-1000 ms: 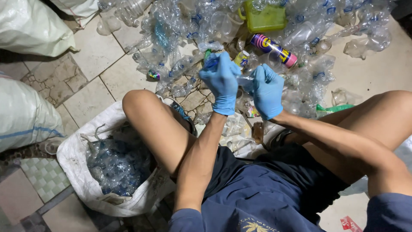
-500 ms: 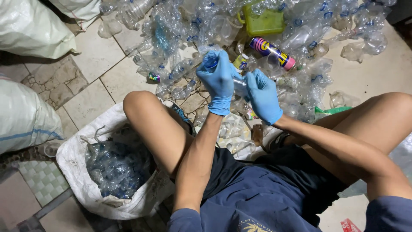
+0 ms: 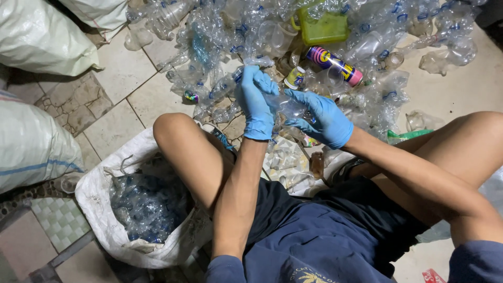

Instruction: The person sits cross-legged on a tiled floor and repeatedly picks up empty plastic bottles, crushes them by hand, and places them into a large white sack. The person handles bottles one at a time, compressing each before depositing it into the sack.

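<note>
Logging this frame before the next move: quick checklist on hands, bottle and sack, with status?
1. Left hand gloved, on the clear bottle: ok.
2. Right hand gloved, gripping the same bottle: ok.
3. Bottle cap off: cannot tell, the hands cover it.
4. White sack open, mouth up, beside the left knee: ok.
5. Room left in the sack: ok, bottles lie below the rim.
6. Bottle pile within arm's reach: ok.
</note>
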